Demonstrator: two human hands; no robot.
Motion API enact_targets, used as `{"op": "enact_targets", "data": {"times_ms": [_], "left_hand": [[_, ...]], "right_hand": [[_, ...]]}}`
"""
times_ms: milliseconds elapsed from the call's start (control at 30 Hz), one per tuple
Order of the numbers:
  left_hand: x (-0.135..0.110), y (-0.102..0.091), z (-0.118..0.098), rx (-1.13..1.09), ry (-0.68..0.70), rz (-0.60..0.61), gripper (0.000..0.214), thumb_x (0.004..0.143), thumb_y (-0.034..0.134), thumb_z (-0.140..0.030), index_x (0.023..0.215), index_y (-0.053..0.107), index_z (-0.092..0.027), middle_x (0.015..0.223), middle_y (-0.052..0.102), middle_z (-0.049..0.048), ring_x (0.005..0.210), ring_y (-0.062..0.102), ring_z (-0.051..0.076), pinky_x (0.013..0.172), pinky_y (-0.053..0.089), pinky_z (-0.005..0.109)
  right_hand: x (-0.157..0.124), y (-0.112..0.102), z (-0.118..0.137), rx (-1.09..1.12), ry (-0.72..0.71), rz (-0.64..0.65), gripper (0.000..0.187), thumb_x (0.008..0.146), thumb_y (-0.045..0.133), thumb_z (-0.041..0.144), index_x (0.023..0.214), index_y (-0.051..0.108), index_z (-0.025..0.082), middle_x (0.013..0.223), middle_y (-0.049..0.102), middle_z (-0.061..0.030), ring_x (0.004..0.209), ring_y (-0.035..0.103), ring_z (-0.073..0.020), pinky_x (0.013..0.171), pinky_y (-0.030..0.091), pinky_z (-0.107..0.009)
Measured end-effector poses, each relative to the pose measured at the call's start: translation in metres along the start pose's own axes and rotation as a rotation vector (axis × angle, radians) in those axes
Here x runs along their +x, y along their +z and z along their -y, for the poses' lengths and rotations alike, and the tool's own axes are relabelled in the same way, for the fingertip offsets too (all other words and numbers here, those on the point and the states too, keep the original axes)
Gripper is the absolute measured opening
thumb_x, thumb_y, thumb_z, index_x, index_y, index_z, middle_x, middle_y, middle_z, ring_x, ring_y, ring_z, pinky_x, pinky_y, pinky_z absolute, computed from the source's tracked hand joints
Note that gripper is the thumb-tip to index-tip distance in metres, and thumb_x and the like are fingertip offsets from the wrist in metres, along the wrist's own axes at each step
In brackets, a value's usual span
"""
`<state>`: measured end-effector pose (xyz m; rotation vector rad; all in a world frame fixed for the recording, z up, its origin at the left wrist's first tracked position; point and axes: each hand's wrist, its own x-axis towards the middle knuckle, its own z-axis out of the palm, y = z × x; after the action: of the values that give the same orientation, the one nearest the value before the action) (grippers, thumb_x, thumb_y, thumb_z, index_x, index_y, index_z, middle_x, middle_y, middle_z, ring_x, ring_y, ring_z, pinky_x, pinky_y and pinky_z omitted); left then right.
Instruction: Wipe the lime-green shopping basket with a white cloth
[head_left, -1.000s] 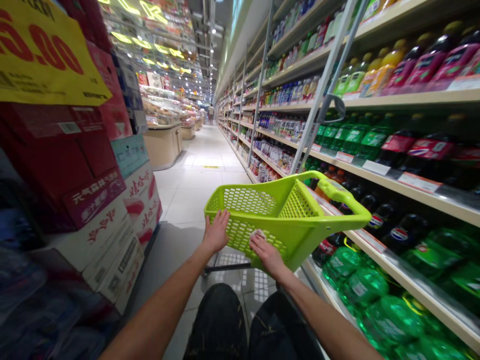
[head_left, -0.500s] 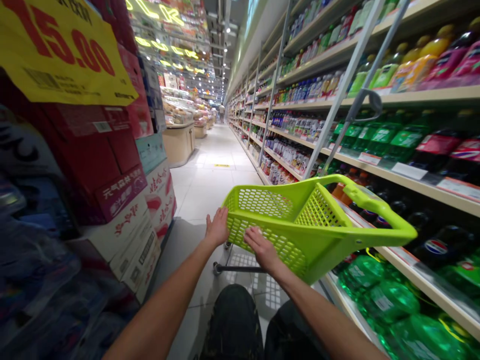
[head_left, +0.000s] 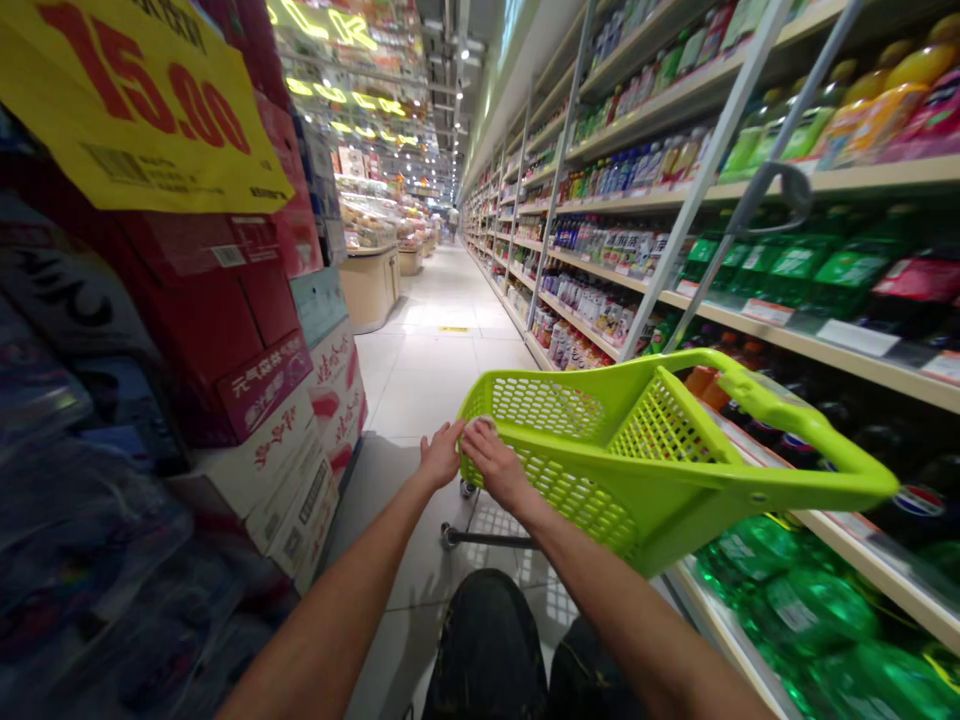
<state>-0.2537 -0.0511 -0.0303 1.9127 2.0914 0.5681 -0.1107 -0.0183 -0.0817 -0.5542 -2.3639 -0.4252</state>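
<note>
A lime-green plastic shopping cart basket (head_left: pixel 600 440) stands tilted in front of me in a supermarket aisle, its handle (head_left: pixel 810 440) jutting toward the right. My left hand (head_left: pixel 441 455) presses against the basket's near left corner, fingers flat. My right hand (head_left: pixel 491 462) lies on the same corner's rim, and a small white thing shows at its fingertips; I cannot make out what it is. Both hands touch each other there. The cart's dark metal base and wheels (head_left: pixel 465 535) show below my wrists.
Stacked red and white cartons (head_left: pixel 285 400) with a yellow price sign (head_left: pixel 142 120) line the left. Shelves of soda bottles (head_left: pixel 795 270) run along the right, green bottles (head_left: pixel 787 610) lowest. A slanted metal ladder rail (head_left: pixel 720 170) leans on the shelves. Tiled aisle floor (head_left: pixel 427 360) stretches ahead.
My right hand has slid left along the basket's side to the near corner, meeting my left hand. The basket has shifted right in view as my head turned.
</note>
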Motion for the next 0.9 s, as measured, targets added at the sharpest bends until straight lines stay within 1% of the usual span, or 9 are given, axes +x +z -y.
{"op": "enact_targets", "data": {"times_ms": [100,200,333,433,500,600,700,800,900], "left_hand": [[0.001,-0.002,0.002,-0.054,-0.03,-0.001,0.073,0.065,0.032,0.002,0.133,0.024,-0.023,0.135,0.04,0.0017,0.125,0.033,0.015,0.104,0.023,0.045],[-0.001,-0.003,0.004,-0.043,-0.03,-0.019,0.076,0.063,0.03,0.004,0.134,0.023,-0.021,0.135,0.04,0.0021,0.125,0.032,0.015,0.104,0.022,0.047],[-0.004,0.004,0.001,0.089,0.013,-0.04,0.073,0.064,0.031,0.003,0.133,0.026,-0.018,0.137,0.036,0.0054,0.128,0.026,0.02,0.103,0.018,0.054],[-0.009,0.015,-0.01,0.199,0.136,-0.068,0.07,0.066,0.031,-0.001,0.134,0.024,-0.018,0.142,0.026,0.0041,0.131,0.016,0.021,0.102,0.014,0.058],[-0.011,0.022,-0.019,0.262,0.213,-0.064,0.069,0.068,0.031,-0.002,0.134,0.023,-0.018,0.144,0.02,0.0038,0.132,0.014,0.02,0.103,0.013,0.056],[-0.014,0.025,-0.03,0.316,0.225,-0.046,0.068,0.069,0.031,-0.005,0.135,0.021,-0.018,0.144,0.02,0.0051,0.132,0.016,0.019,0.103,0.013,0.056],[-0.016,0.024,-0.038,0.343,0.219,-0.053,0.067,0.07,0.031,-0.005,0.135,0.022,-0.019,0.143,0.023,0.0054,0.131,0.017,0.02,0.102,0.012,0.057],[-0.02,0.027,-0.049,0.357,0.295,-0.069,0.067,0.069,0.03,-0.004,0.135,0.022,-0.017,0.143,0.021,0.006,0.132,0.017,0.019,0.103,0.01,0.057],[-0.024,0.033,-0.061,0.369,0.345,-0.057,0.07,0.068,0.03,-0.002,0.135,0.02,-0.015,0.144,0.017,0.0057,0.132,0.014,0.019,0.103,0.01,0.056]], "right_hand": [[-0.005,0.007,0.001,-0.02,-0.022,0.083,0.025,0.085,0.044,0.014,0.104,0.06,0.014,0.114,0.058,-0.0099,0.115,0.046,-0.0188,0.095,0.042,-0.035],[-0.028,0.011,0.008,-0.016,-0.062,0.156,0.022,0.085,0.045,0.016,0.092,0.065,0.016,0.1,0.065,-0.007,0.107,0.053,-0.0163,0.089,0.047,-0.029],[-0.032,-0.018,0.003,-0.019,-0.048,0.022,0.027,0.086,0.04,0.012,0.104,0.061,0.016,0.114,0.059,-0.0072,0.12,0.041,-0.0174,0.096,0.042,-0.033],[-0.032,-0.042,-0.011,-0.09,0.025,-0.096,0.032,0.086,0.038,0.009,0.111,0.057,0.013,0.121,0.054,-0.0095,0.124,0.035,-0.0205,0.098,0.039,-0.038],[-0.045,-0.047,-0.016,-0.122,0.024,-0.071,0.03,0.085,0.039,0.01,0.108,0.059,0.014,0.116,0.058,-0.0095,0.118,0.043,-0.0201,0.094,0.043,-0.036],[-0.073,-0.043,-0.012,-0.114,-0.01,0.031,0.027,0.085,0.042,0.011,0.102,0.062,0.016,0.107,0.063,-0.0086,0.109,0.052,-0.0173,0.088,0.048,-0.031],[-0.082,-0.051,-0.009,-0.119,0.011,-0.005,0.028,0.085,0.041,0.011,0.103,0.062,0.016,0.109,0.062,-0.0087,0.113,0.048,-0.018,0.09,0.047,-0.033],[-0.076,-0.07,-0.014,-0.166,0.095,-0.079,0.033,0.085,0.039,0.009,0.111,0.057,0.016,0.12,0.055,-0.009,0.122,0.038,-0.0202,0.097,0.04,-0.039],[-0.089,-0.077,-0.017,-0.206,0.104,-0.049,0.031,0.085,0.039,0.009,0.108,0.059,0.015,0.116,0.057,-0.0098,0.116,0.045,-0.0199,0.093,0.044,-0.036]]}}
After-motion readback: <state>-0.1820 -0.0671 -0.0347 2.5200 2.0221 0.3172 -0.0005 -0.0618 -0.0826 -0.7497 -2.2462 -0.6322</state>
